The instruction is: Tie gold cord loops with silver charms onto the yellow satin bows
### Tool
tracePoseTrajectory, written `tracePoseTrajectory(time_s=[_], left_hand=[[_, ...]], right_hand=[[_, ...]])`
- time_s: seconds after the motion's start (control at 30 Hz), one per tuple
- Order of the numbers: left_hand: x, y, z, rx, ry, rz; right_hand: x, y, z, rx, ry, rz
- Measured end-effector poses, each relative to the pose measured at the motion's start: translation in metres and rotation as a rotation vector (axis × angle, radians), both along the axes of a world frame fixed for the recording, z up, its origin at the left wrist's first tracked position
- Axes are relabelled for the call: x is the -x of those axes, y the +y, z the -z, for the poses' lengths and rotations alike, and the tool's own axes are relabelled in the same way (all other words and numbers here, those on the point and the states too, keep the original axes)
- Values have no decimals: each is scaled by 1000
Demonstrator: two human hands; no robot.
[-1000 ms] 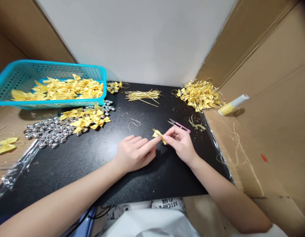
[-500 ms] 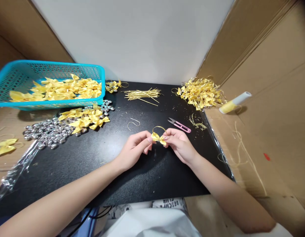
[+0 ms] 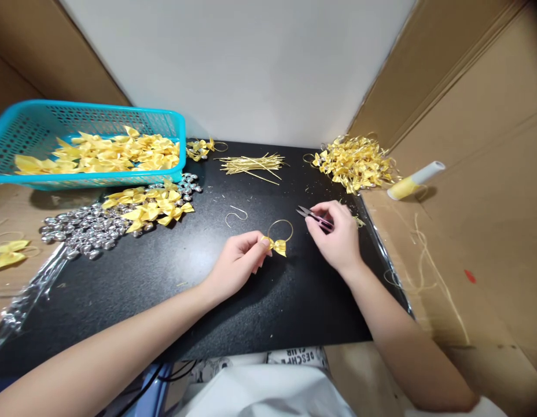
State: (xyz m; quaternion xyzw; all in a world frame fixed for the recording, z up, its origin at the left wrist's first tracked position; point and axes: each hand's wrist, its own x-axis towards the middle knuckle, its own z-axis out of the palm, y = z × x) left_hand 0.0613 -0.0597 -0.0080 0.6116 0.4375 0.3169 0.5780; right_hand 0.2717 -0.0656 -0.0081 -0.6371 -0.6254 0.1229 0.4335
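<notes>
Near the middle of the black table (image 3: 251, 301), my left hand (image 3: 245, 255) pinches a yellow ribbon bow (image 3: 279, 247) by its left wing. A thin gold cord loop (image 3: 280, 221) stands out from the bow on its far side. To the right, my right hand (image 3: 338, 234) has its fingers closed round pink thread snips (image 3: 323, 222), whose metal blades point to the far left. The handle is partly hidden under the fingers. A short curved piece of cord (image 3: 236, 215) lies just beyond my left hand.
A turquoise basket (image 3: 77, 180) of yellow bows stands at the far left, with silver beads (image 3: 84, 231) and loose bows (image 3: 158, 205) before it. Gold cord lengths (image 3: 251, 164) lie at the back, beside a heap of looped bows (image 3: 355, 162). A pale tube (image 3: 416, 180) stands at right.
My right hand has let go of the bow, moved right and taken hold of the thread snips. My left hand stays nearly in place with the bow.
</notes>
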Motion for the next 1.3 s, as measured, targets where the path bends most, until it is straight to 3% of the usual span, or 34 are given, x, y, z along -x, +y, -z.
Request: tracePoseTrajectory(time_s=[0.07, 0.17, 0.6, 0.67, 0.77, 0.87, 0.97, 1.13, 1.3], left_hand=[[-1, 0, -1, -3, 6, -4], [-2, -1, -3, -3, -1, -11], [0, -1, -4, -58, 14, -56], [0, -1, -4, -65, 18, -61], [0, -2, -2, -76, 22, -70], [0, -1, -2, -106, 28, -94], [0, -1, -2, -156, 42, -124], [0, 0, -3, -216, 28, -164], [0, -2, -3, -280, 37, -169]], right_hand=[[-14, 6, 1, 131, -272, 85], [-26, 12, 6, 314, -428, 108], [-32, 14, 12, 390, -482, 115], [-33, 13, 13, 362, -399, 93], [-35, 12, 10, 321, -74, -10], [-29, 4, -1, 246, 280, -114], [-13, -12, -16, 155, 399, -172], [16, -32, -25, 142, 12, -376], [24, -31, -23, 73, -183, -284]])
